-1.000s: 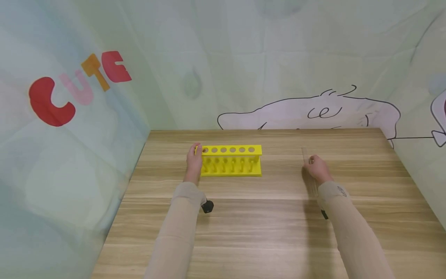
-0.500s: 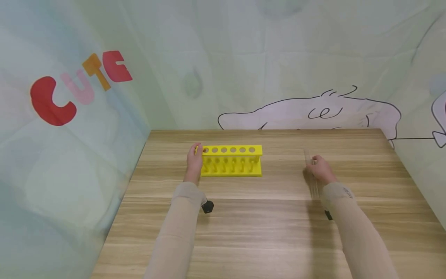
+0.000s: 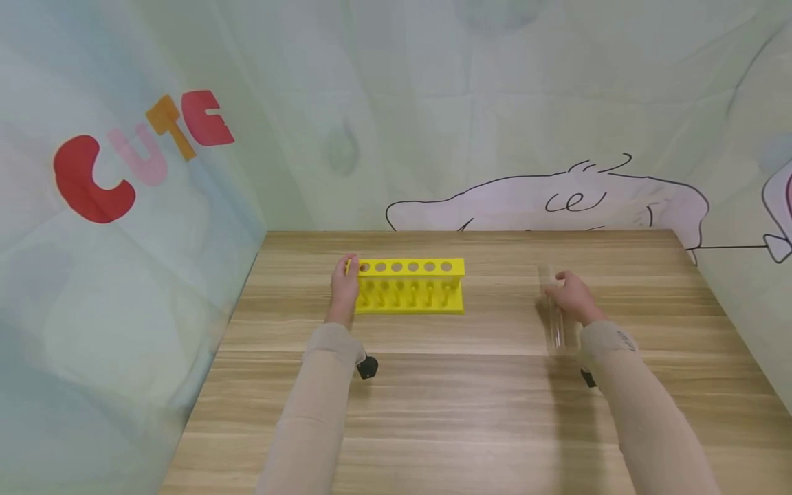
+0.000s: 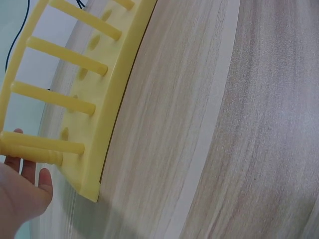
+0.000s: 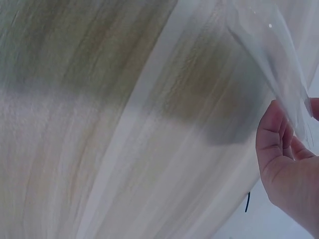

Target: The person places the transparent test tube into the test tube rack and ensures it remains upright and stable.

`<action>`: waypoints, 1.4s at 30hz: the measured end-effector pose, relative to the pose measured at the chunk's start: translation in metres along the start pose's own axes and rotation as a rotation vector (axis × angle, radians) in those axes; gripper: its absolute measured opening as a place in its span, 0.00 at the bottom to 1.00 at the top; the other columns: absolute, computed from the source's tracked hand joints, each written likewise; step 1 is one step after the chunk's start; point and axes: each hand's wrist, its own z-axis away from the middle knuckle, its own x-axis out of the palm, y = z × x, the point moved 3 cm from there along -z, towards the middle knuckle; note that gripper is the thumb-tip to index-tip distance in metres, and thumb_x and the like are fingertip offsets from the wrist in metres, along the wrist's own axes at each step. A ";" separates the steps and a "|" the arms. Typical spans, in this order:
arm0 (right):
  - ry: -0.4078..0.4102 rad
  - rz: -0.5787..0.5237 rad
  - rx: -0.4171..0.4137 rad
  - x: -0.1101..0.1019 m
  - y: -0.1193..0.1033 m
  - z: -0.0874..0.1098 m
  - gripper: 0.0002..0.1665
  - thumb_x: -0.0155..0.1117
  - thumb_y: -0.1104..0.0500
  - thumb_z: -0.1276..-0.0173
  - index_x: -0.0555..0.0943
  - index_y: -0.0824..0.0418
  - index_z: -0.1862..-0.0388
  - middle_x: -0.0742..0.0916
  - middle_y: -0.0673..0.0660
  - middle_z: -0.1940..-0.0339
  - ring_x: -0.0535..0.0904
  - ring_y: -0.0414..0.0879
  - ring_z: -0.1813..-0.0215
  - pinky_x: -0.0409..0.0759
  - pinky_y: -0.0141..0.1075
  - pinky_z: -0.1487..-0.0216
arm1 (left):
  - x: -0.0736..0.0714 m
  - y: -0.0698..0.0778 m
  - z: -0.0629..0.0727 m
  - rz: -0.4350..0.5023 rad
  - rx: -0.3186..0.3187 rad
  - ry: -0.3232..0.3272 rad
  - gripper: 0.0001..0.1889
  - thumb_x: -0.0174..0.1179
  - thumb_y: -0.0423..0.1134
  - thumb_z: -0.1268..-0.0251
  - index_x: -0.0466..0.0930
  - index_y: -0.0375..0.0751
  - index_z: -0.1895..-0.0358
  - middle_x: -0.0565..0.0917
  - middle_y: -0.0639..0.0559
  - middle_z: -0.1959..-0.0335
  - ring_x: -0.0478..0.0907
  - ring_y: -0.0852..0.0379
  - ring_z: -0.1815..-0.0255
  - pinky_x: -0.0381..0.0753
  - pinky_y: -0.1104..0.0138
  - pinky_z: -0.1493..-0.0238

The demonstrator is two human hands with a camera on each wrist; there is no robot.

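Note:
Toward the back of the table stands a yellow test tube rack [image 3: 408,309], with a row of round holes in its top bar and pegs on its base. My left hand [image 3: 344,285] holds the rack's left end. In the left wrist view, that hand's fingers [image 4: 46,186] lie around the end post of the rack [image 4: 110,89]. To the right, my right hand [image 3: 574,297] pinches a clear test tube [image 3: 555,330]. The right wrist view shows the tube [image 5: 269,45] slanting up between thumb and fingers, its outline faint against the wood.
The wood-grain table [image 3: 445,412] ends at the back against a pale printed cloth [image 3: 396,124]. A dark cable [image 4: 17,40] hangs beyond the table's edge in the left wrist view.
My right hand has shifted slightly right with the test tube, whose near end shows more clearly now. The left hand and the rack have stayed in place.

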 end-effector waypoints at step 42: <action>0.048 -0.212 -0.141 -0.007 -0.033 0.004 0.18 0.45 0.62 0.37 0.55 0.68 0.52 0.69 0.57 0.68 0.69 0.37 0.77 0.75 0.30 0.71 | 0.000 -0.002 -0.002 -0.024 0.001 0.011 0.20 0.39 0.50 0.32 0.63 0.49 0.41 0.74 0.47 0.47 0.61 0.51 0.39 0.58 0.57 0.37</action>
